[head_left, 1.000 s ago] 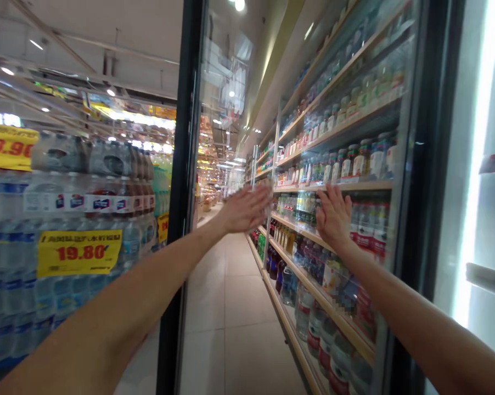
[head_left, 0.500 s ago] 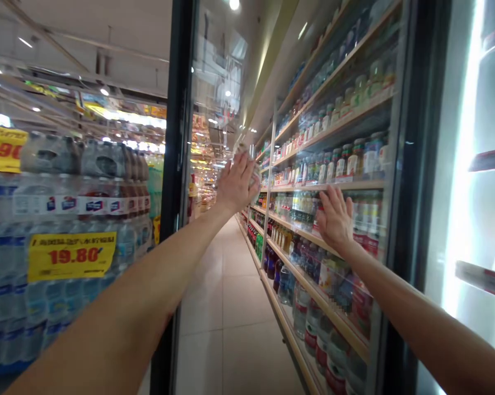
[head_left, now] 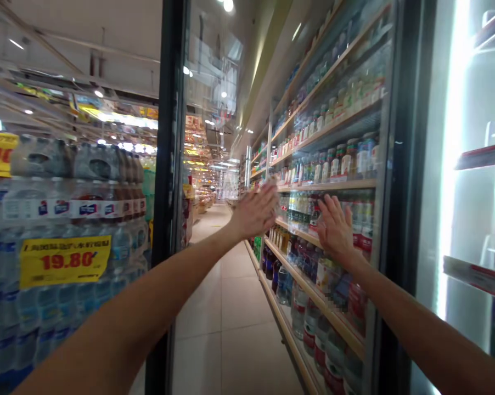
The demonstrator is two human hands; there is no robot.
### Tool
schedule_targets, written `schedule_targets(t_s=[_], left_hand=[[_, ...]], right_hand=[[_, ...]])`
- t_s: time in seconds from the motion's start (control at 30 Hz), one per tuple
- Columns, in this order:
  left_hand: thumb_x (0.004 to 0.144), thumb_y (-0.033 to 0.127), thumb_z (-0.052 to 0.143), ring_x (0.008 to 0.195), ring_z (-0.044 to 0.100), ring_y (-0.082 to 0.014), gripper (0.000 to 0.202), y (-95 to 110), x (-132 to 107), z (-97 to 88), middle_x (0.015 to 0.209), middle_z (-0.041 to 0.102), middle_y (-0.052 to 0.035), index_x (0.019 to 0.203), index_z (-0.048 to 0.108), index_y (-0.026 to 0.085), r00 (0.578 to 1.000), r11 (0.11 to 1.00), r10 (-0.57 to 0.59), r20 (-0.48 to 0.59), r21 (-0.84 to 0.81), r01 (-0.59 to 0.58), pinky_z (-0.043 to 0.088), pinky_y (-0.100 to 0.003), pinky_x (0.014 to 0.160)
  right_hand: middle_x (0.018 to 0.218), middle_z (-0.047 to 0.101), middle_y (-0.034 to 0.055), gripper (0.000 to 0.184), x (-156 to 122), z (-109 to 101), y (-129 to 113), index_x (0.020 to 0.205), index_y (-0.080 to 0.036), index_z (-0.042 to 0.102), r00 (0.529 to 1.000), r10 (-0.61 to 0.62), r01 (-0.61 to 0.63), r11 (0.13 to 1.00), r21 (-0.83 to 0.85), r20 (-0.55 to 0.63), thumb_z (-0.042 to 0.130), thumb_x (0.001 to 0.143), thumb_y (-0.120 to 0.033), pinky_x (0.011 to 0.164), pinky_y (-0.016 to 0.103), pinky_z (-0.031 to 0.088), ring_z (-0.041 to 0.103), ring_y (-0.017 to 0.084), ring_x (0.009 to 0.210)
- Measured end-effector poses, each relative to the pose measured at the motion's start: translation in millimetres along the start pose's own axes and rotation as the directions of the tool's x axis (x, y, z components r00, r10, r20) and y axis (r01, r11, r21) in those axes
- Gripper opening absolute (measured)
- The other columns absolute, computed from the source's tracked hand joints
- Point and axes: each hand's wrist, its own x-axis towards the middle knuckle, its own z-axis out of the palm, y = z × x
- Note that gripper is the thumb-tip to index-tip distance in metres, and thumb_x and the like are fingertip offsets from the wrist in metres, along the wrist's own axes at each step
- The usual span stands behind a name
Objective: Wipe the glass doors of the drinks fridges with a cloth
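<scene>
A tall glass cooler door (head_left: 170,137) with a dark frame stands open in front of me. My left hand (head_left: 252,213) presses a pale cloth (head_left: 275,193) against the pane, near its middle. Only the cloth's edge shows past my fingers; the rest is hidden beneath them. To the right, my right hand (head_left: 335,227) has its fingers spread on or very near the same pane, with nothing visible in it. Shelves of bottles (head_left: 346,159) show in the glass behind both hands.
On the left, shrink-wrapped bottle packs (head_left: 95,211) are stacked beside the door, with a yellow price sign (head_left: 65,260) on them. The lit cooler interior (head_left: 473,219) with shelf edges lies at the right. A tiled floor (head_left: 198,307) shows through the glass.
My left hand has slid the cloth right and downward across the pane. My right hand stays at nearly the same place on the glass. The whole view has shifted slightly.
</scene>
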Motion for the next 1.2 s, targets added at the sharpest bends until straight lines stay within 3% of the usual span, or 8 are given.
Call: schedule_targets(t_s=[0.13, 0.23, 0.33, 0.43, 0.57, 0.67, 0.77, 1.2], left_hand=[[0.092, 0.039, 0.032, 0.137, 0.027, -0.015, 0.047, 7.8, 0.7, 3.4, 0.146, 0.036, -0.0039, 0.133, 0.042, 0.019, 0.881, 0.888, 0.455, 0.128, -0.139, -0.438, 0.015, -0.036, 0.114], [0.092, 0.039, 0.03, 0.138, 0.023, -0.0205, 0.052, -11.0, 31.7, -3.6, 0.147, 0.031, -0.0098, 0.136, 0.038, 0.012, 0.998, 0.999, 0.031, 0.048, -0.042, -0.029, 0.015, -0.042, 0.114], [0.091, 0.037, 0.031, 0.139, 0.018, -0.0238, 0.054, -9.7, 54.3, -1.8, 0.149, 0.027, -0.0131, 0.136, 0.036, 0.008, 0.944, 0.947, -0.32, -0.075, -0.008, 0.321, 0.014, -0.045, 0.113], [0.091, 0.039, 0.032, 0.139, 0.019, -0.0201, 0.052, 23.8, 44.9, 13.0, 0.147, 0.032, -0.0079, 0.136, 0.038, 0.013, 0.997, 0.995, 0.075, 0.025, -0.075, -0.073, 0.015, -0.041, 0.114], [0.091, 0.038, 0.032, 0.137, 0.026, -0.0163, 0.048, 44.9, 32.1, 25.5, 0.146, 0.035, -0.005, 0.132, 0.044, 0.017, 0.865, 0.864, 0.491, 0.102, -0.183, -0.469, 0.015, -0.037, 0.114], [0.092, 0.038, 0.029, 0.138, 0.025, -0.0205, 0.051, 23.6, 49.5, 17.2, 0.147, 0.033, -0.0092, 0.135, 0.039, 0.013, 0.993, 0.985, 0.118, 0.022, -0.126, -0.114, 0.014, -0.043, 0.114], [0.092, 0.036, 0.028, 0.139, 0.019, -0.0235, 0.051, 10.4, 63.5, 10.4, 0.148, 0.029, -0.012, 0.135, 0.038, 0.011, 0.977, 0.975, -0.204, -0.061, -0.106, 0.197, 0.012, -0.046, 0.114], [0.08, 0.059, 0.047, 0.14, 0.016, -0.0284, 0.09, -18.1, -39.7, -4.5, 0.148, 0.027, -0.0192, 0.145, 0.009, 0.01, 0.979, 0.984, -0.177, -0.099, 0.007, 0.179, 0.011, -0.049, 0.112]], right_hand=[[0.141, 0.04, 0.0117, 0.051, -10.7, -1.0, 0.1, 0.14, -0.019, 0.031, 0.999, -0.027, 0.026, 1.0, 0.007, 0.02, 0.036, 0.09, -0.027, 0.11, 0.047, 0.022, 0.029, 0.021, 0.135], [0.142, 0.039, 0.0121, 0.051, -15.3, -3.3, 6.7, 0.14, -0.02, 0.031, 0.999, 0.047, -0.047, 0.999, 0.002, 0.017, 0.035, 0.09, -0.029, 0.109, 0.049, 0.023, 0.028, 0.023, 0.136], [0.143, 0.037, 0.0122, 0.051, -18.9, -5.9, 12.4, 0.14, -0.019, 0.031, 0.995, 0.094, -0.094, 0.996, 0.004, 0.034, 0.035, 0.09, -0.029, 0.109, 0.05, 0.023, 0.027, 0.024, 0.136], [0.142, 0.038, 0.0119, 0.05, -22.8, -7.8, 12.2, 0.14, -0.02, 0.031, 0.996, 0.067, -0.068, 0.998, 0.01, 0.052, 0.034, 0.09, -0.029, 0.109, 0.049, 0.022, 0.029, 0.023, 0.136], [0.141, 0.041, 0.0118, 0.05, -25.8, -8.1, 10.6, 0.14, -0.021, 0.031, 0.998, 0.037, -0.038, 0.999, 0.02, 0.053, 0.035, 0.09, -0.028, 0.109, 0.049, 0.024, 0.031, 0.022, 0.134], [0.141, 0.04, 0.0118, 0.05, -25.1, -9.0, 11.4, 0.14, -0.021, 0.031, 0.997, 0.059, -0.061, 0.997, 0.039, 0.052, 0.035, 0.09, -0.027, 0.108, 0.051, 0.024, 0.03, 0.023, 0.135], [0.141, 0.04, 0.0112, 0.051, -20.0, -12.4, 5.6, 0.14, -0.022, 0.031, 0.996, 0.076, -0.079, 0.993, 0.086, 0.042, 0.034, 0.09, -0.027, 0.108, 0.053, 0.025, 0.03, 0.024, 0.135], [0.146, 0.031, 0.0099, 0.048, 68.9, 35.9, -132.3, 0.135, -0.019, 0.039, 0.999, 0.045, -0.045, 0.961, 0.271, 0.005, 0.037, 0.09, -0.032, 0.111, 0.051, 0.022, 0.015, 0.024, 0.139]])
